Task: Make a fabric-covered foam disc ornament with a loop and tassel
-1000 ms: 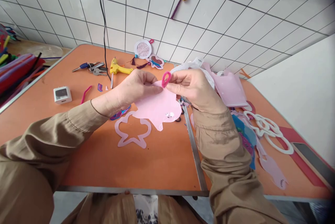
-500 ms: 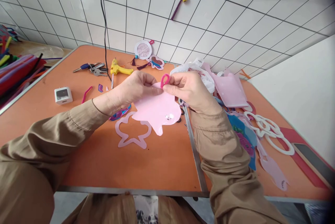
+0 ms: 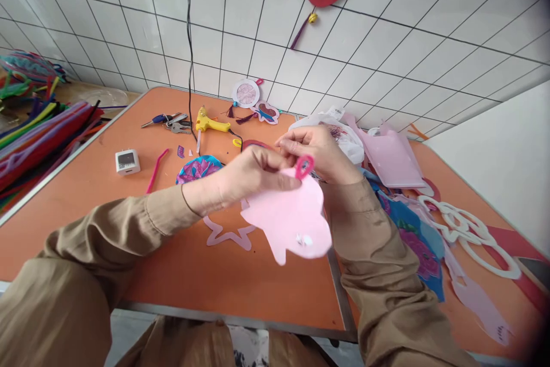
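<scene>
My left hand (image 3: 270, 171) pinches the upper edge of a pink, wavy-edged foam cutout (image 3: 286, 212), which hangs tilted above the table. A small bright pink fuzzy loop (image 3: 305, 166) stands up from the cutout's top edge, just past my left fingertips. My right hand (image 3: 320, 152) is behind the loop, its fingers curled together; whatever they hold, if anything, I cannot make out. Under my left wrist lie a blue and purple patterned piece (image 3: 200, 169) and a pink star-shaped frame (image 3: 230, 237), partly covered.
A yellow glue gun (image 3: 210, 122), keys (image 3: 172, 121), a white charger (image 3: 128, 161) and a pink pipe cleaner (image 3: 157, 170) lie on the left. Finished-looking ornaments (image 3: 246, 94) rest by the tiled wall. Pink foam sheets (image 3: 393, 158) and white ring frames (image 3: 464, 224) lie on the right.
My right fingers have come off the pink loop and moved behind it. My left hand has carried the cutout right and nearer. The view has shifted, showing more on the left.
</scene>
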`<state>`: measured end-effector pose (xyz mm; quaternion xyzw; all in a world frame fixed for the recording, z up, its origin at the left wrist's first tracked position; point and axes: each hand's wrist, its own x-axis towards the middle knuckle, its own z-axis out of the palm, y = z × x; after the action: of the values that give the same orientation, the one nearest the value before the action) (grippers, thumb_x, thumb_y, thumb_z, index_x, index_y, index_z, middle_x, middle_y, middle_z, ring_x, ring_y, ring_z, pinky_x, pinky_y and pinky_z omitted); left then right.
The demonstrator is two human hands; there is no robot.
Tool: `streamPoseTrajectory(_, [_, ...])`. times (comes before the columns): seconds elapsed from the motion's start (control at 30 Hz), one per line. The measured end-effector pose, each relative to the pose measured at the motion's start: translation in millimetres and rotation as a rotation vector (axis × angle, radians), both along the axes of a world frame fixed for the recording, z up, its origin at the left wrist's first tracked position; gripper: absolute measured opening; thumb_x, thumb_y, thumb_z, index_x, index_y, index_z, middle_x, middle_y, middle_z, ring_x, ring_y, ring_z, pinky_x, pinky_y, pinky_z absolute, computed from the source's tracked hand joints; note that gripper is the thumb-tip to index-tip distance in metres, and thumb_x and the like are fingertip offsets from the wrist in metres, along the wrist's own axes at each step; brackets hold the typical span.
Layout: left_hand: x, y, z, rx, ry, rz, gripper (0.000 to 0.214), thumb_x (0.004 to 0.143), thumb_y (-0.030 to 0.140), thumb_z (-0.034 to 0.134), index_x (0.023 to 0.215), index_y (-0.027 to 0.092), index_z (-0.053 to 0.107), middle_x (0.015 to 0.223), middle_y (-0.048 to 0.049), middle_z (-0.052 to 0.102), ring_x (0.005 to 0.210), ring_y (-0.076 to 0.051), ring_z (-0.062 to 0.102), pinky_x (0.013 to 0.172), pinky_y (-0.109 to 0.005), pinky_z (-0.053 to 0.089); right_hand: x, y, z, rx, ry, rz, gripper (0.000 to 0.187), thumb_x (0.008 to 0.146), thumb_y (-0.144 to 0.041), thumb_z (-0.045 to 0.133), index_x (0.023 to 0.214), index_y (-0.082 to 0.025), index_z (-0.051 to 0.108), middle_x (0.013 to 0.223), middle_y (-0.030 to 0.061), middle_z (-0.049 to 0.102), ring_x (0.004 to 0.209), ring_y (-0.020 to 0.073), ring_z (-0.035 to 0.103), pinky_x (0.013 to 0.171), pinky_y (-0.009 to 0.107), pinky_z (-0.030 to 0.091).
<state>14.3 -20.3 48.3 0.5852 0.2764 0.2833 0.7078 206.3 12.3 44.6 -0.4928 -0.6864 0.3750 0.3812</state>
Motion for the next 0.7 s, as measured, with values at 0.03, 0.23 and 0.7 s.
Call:
streamPoseTrajectory(0.03, [1, -7, 0.5, 0.022, 0.007, -0.041, 0.019, 0.075, 0.026, 0.078, 0.066, 0.013, 0.068, 0.061, -0.0003, 0.063, 0.052, -0.009, 0.056, 0.047, -0.02, 0.042, -5, 7, -3.2, -0.012, -0.029, 0.019, 0.012, 0.085, -0.027, 0.068, 0.078, -0.018, 0.071, 0.063, 0.0007, 0.068, 0.051, 0.0123, 0.061, 0.047, 0.025, 0.046])
streamPoseTrajectory(0.23, [0, -25, 8.4, 0.128, 0.096, -0.3, 0.026, 0.079, 0.027, 0.077, 0.063, 0.013, 0.062, 0.054, 0.0063, 0.047, 0.044, -0.002, 0.038, 0.04, -0.017, 0.029, -69, 81, -30.9, 0.316, -0.614, 0.071, 0.025, 0.091, -0.013, 0.06, 0.113, -0.016, 0.071, 0.114, 0.0094, 0.075, 0.105, 0.0209, 0.071, 0.097, 0.037, 0.055])
streamPoseTrajectory(0.7, [-19, -18, 37.3, 0.125, -0.001, -0.233, 0.024, 0.083, 0.016, 0.069, 0.06, 0.013, 0.065, 0.058, 0.0012, 0.059, 0.053, -0.007, 0.055, 0.048, -0.017, 0.043, -141, 148, -52.3, 0.213, -0.841, -0.04, 0.04, 0.097, -0.019, 0.058, 0.136, -0.014, 0.054, 0.128, 0.0152, 0.064, 0.119, 0.0271, 0.063, 0.102, 0.044, 0.051])
